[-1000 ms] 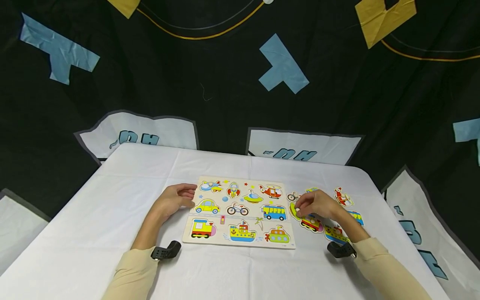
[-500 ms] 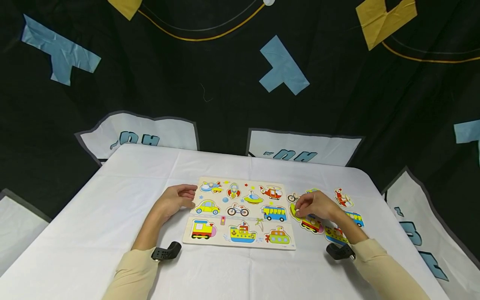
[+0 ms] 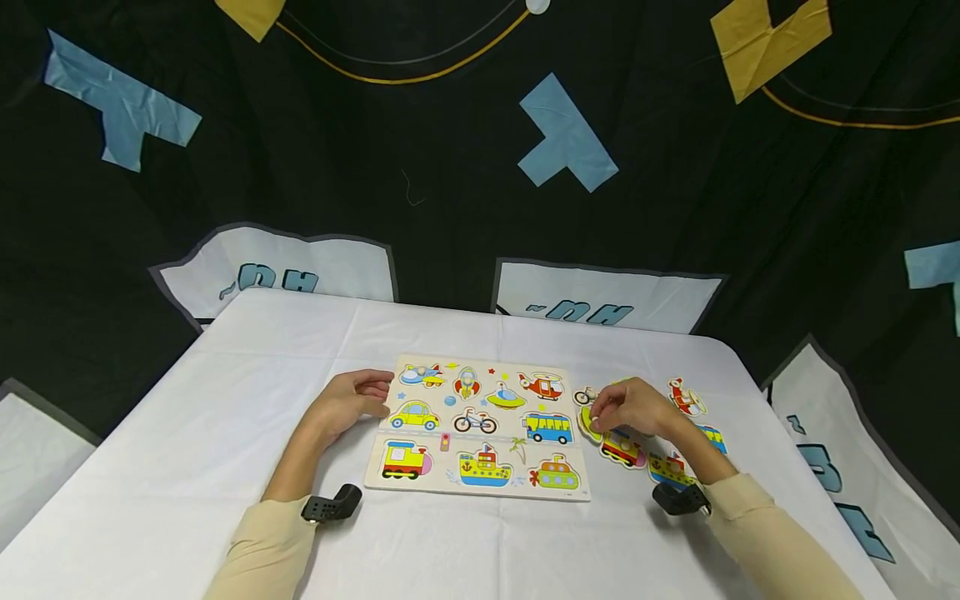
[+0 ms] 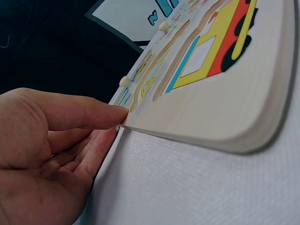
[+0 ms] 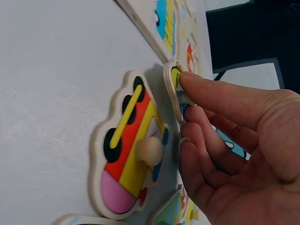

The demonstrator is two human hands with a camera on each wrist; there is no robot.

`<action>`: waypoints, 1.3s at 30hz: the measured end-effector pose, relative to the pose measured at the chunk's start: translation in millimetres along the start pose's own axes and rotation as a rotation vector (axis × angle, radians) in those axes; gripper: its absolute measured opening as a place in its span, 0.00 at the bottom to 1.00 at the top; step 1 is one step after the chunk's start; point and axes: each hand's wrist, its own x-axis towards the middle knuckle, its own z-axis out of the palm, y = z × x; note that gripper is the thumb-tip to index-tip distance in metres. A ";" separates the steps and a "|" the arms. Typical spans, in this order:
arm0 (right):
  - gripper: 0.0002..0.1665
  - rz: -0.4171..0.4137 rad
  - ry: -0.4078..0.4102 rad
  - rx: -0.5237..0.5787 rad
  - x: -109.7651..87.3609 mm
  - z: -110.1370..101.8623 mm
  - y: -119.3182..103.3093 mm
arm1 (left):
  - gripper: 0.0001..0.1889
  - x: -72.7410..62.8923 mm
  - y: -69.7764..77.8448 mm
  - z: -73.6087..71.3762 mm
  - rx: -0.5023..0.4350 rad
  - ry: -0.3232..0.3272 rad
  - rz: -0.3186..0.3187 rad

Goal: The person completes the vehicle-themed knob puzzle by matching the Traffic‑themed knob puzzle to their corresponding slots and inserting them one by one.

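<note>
A wooden peg puzzle board [image 3: 450, 433] with printed vehicles lies flat on the white table. My left hand [image 3: 345, 402] rests at its left edge; in the left wrist view the thumb [image 4: 89, 112] touches the rim, and the other fingers sit beside the edge. My right hand [image 3: 633, 408] is just right of the board. Its thumb and fingers pinch the knob of a yellow-green flying saucer piece [image 5: 173, 91], partly hidden by the fingers. Close by lies a train piece [image 5: 136, 154] with a round wooden knob.
Around my right hand lie more loose pieces: a bicycle [image 3: 585, 395], a helicopter [image 3: 686, 396], a bus [image 3: 712, 437] and a ship [image 3: 667, 469]. A black curtain [image 3: 450, 192] hangs behind the table [image 3: 262, 375].
Almost nothing moves: the left hand keeps its place at the board's edge, and the right hand stays on the same piece with only a tiny shift.
</note>
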 end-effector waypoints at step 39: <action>0.07 -0.039 0.029 0.020 54.5 38.6 -67.1 | 0.33 0.2 0.1 0.0 0.011 0.005 -0.015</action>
